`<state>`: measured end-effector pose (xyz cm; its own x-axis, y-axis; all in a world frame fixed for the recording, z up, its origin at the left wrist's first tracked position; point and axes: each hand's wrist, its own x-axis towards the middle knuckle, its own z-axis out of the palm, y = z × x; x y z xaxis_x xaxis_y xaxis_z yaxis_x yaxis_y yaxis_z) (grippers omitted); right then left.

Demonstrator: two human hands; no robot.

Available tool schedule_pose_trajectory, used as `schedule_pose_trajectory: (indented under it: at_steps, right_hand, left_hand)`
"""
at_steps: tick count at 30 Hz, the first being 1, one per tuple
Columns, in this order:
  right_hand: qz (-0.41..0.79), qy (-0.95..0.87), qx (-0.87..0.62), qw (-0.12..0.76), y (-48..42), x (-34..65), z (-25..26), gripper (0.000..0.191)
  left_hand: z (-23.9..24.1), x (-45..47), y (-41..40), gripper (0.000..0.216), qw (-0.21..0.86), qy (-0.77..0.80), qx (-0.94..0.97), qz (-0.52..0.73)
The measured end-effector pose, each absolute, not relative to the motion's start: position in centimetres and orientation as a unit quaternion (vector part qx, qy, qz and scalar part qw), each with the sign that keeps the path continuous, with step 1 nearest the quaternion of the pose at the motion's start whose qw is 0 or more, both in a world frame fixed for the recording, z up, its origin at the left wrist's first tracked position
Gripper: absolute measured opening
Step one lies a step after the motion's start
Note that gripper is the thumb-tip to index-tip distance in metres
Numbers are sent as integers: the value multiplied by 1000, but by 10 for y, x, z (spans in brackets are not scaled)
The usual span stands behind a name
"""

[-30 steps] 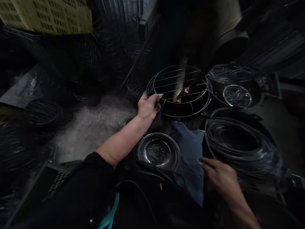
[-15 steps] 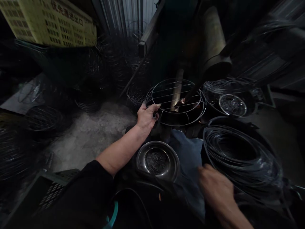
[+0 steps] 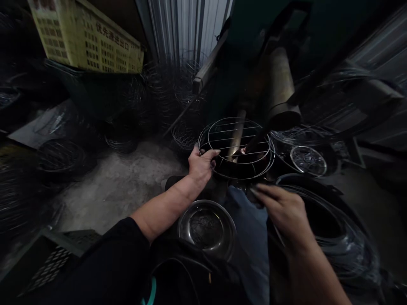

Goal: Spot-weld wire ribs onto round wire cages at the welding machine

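My left hand is closed on the left edge of a round wire rack, thumb on top. Thin parallel bars cross the rack inside its double rings. It sits around the end of a metal electrode arm, and a second arm with a copper-coloured tip reaches the bars from the right. My right hand hovers by my blue-trousered knee, fingers pressed together and pointing left. Something dark shows beneath its fingers, too unclear to name. A shiny metal bowl holding short wire pieces rests at my lap.
A tub with coiled wire stands at the right, and a round wire piece lies behind it. A yellow crate sits at the upper left, a green crate at the lower left. Wire rings are stacked behind the rack.
My right hand has moved up and forward from beside my thigh toward the rack. My left hand keeps its hold on the rack. The whole view has shifted slightly.
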<state>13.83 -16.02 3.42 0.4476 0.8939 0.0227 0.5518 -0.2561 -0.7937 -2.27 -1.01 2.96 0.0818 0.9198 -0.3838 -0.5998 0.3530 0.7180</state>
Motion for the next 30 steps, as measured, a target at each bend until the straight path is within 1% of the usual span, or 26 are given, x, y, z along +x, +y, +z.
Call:
schedule_pose_trajectory:
  at_steps: [3, 6, 10, 14, 17, 21, 25, 30]
  right_hand:
    - [226, -411, -759, 452, -115, 118, 38, 42]
    - [246, -370, -748, 493, -93, 101, 30, 40]
    - [266, -280, -718, 579, -94, 85, 18, 36]
    - [231, -223, -681, 658, -102, 75, 10, 34]
    - [208, -228, -668, 677, -104, 73, 8, 33]
    - [228, -222, -646, 694, -97, 75, 12, 33]
    - [245, -208, -630, 707, -91, 74, 14, 33]
    - [215, -239, -655, 684, -94, 77, 9, 33]
  left_hand:
    - [31, -20, -10, 53, 699, 422, 198, 543]
    - [32, -20, -7, 53, 684, 420, 219, 555]
    - [35, -19, -7, 53, 679, 415, 231, 560]
    - [41, -20, -11, 61, 683, 396, 230, 568]
    - [43, -22, -9, 63, 695, 390, 225, 560]
    - [42, -22, -1, 57, 713, 399, 214, 535]
    - [42, -22, 3, 56, 710, 393, 225, 540]
    - [42, -21, 3, 58, 705, 398, 234, 538]
